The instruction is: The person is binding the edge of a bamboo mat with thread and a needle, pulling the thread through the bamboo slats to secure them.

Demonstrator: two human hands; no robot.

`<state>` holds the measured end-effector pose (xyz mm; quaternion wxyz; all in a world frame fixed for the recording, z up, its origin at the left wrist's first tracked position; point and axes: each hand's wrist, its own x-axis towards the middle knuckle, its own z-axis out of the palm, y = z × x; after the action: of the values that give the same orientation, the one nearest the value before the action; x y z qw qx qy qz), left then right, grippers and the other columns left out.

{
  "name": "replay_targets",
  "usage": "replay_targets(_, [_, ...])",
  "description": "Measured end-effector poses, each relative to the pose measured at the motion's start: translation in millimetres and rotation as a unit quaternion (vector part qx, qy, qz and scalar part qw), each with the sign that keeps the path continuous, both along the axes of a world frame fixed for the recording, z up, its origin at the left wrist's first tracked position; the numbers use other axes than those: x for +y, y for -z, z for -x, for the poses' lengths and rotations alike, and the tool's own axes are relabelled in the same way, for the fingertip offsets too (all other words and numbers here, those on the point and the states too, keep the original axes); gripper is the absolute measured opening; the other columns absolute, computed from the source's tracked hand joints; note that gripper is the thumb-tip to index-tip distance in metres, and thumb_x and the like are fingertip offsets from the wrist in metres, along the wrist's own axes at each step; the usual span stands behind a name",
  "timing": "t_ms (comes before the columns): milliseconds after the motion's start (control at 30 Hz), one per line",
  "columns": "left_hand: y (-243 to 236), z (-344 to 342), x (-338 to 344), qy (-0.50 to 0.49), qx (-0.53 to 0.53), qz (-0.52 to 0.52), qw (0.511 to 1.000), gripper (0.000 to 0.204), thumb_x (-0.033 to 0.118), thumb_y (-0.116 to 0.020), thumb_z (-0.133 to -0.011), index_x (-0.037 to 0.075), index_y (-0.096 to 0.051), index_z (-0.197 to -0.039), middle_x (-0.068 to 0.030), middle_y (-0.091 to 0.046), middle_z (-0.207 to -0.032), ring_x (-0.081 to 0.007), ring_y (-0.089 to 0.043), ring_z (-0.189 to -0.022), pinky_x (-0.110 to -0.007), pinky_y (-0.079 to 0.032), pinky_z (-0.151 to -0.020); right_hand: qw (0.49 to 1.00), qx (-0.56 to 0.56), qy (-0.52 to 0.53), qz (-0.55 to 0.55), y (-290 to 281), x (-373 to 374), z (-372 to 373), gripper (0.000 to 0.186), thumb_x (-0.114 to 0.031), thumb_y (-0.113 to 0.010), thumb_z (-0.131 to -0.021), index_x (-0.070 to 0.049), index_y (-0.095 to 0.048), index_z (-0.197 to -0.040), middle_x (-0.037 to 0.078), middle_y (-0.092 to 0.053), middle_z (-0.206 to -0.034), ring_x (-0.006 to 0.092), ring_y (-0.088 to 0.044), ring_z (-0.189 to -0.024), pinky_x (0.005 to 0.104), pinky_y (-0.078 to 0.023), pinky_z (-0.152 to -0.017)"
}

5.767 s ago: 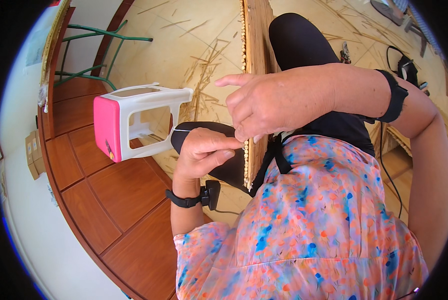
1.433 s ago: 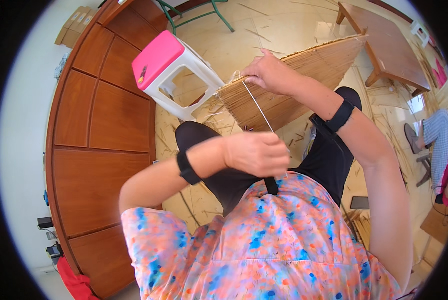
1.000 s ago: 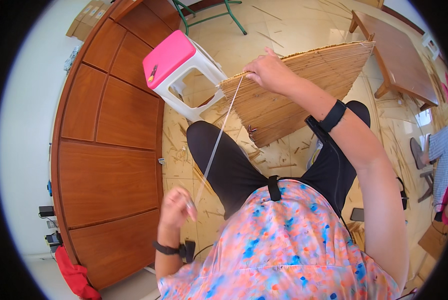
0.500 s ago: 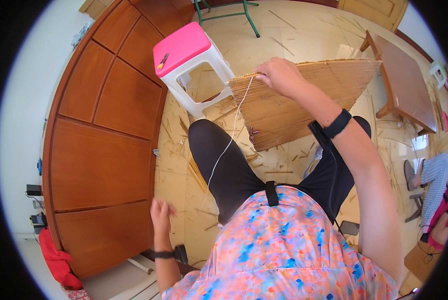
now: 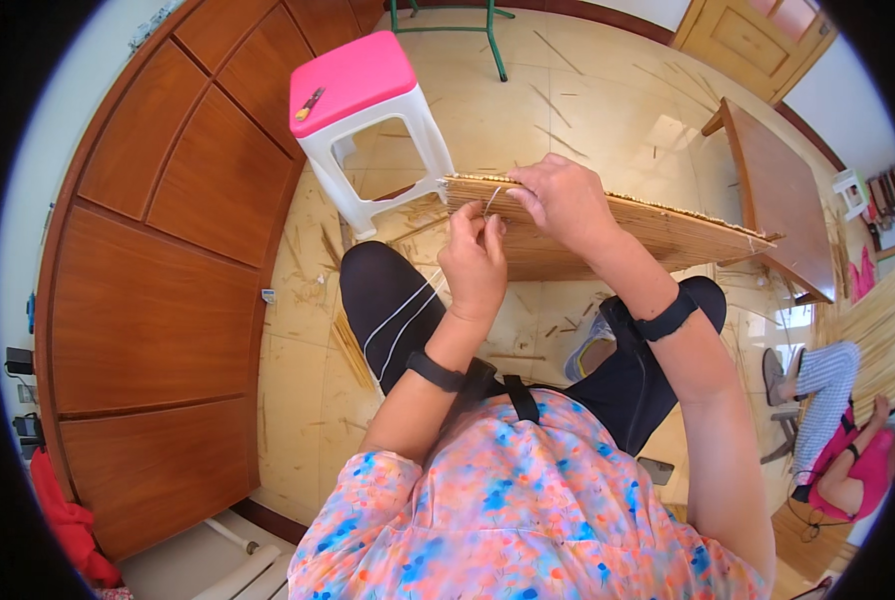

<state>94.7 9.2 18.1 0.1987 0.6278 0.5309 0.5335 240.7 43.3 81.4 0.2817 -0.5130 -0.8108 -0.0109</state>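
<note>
A stiff mat of thin tan reeds or straw stalks (image 5: 608, 225) stands tilted above my knees, its bound edge toward the top. My right hand (image 5: 566, 200) pinches that upper edge left of its middle, thumb on the near face. Just left of it, close to the mat's left corner, my left hand (image 5: 475, 258) has its fingers pinched on a white cord (image 5: 405, 308). The cord runs from the mat's edge to these fingers and drops in a loop over my left thigh. Whether a needle is between the fingertips cannot be made out.
Ahead on the left stands a white stool with a pink top (image 5: 356, 82), bearing a small knife (image 5: 310, 104). A low wooden table (image 5: 778, 190) is at the right. Stalk scraps litter the floor. Another person (image 5: 848, 455) sits at far right beside stalks (image 5: 876, 320). Wooden cabinets (image 5: 158, 310) line the left.
My left hand has come up from the lower left to the mat's edge and now grips the cord there. The mat has tipped, showing less of its face, while my right hand keeps holding it.
</note>
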Motion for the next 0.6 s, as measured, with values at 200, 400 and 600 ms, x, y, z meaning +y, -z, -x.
replay_targets(200, [7.4, -2.0, -1.7, 0.131, -0.192, 0.169, 0.958, 0.013, 0.003, -0.061, -0.094, -0.006, -0.062, -0.104, -0.0074, -0.070, -0.078, -0.0114, -0.068, -0.071, -0.024, -0.054, -0.065, 1.000, 0.008, 0.004, 0.012, -3.2, 1.2, -3.3, 0.020, -0.021, -0.070, -0.083, -0.011, -0.074, -0.099, 0.007, -0.071, -0.083, 0.0259, -0.064, -0.082, 0.0382, -0.053, -0.068])
replay_targets(400, [-16.8, 23.4, -0.9, 0.185, -0.078, 0.033, 0.979, 0.007, 0.001, -0.060, -0.094, -0.005, -0.064, -0.096, -0.0083, -0.068, -0.080, -0.0138, -0.069, -0.073, -0.024, -0.055, -0.066, 0.998, 0.022, 0.041, 0.040, -10.4, -2.6, -8.0, 0.022, -0.018, -0.072, -0.081, -0.009, -0.074, -0.101, 0.007, -0.071, -0.089, 0.0257, -0.064, -0.086, 0.0370, -0.053, -0.072])
replay_targets(600, [-21.6, 19.9, 11.3, 0.171, 0.023, -0.117, 0.978, 0.009, -0.005, -0.066, -0.086, -0.002, -0.064, -0.094, -0.0178, -0.064, -0.115, -0.0198, -0.070, -0.081, -0.028, -0.056, -0.070, 0.999, 0.024, 0.032, 0.015, -11.2, -9.1, -10.4, 0.030, -0.016, -0.075, -0.077, -0.009, -0.069, -0.105, 0.008, -0.069, -0.088, 0.0269, -0.064, -0.083, 0.0374, -0.053, -0.071])
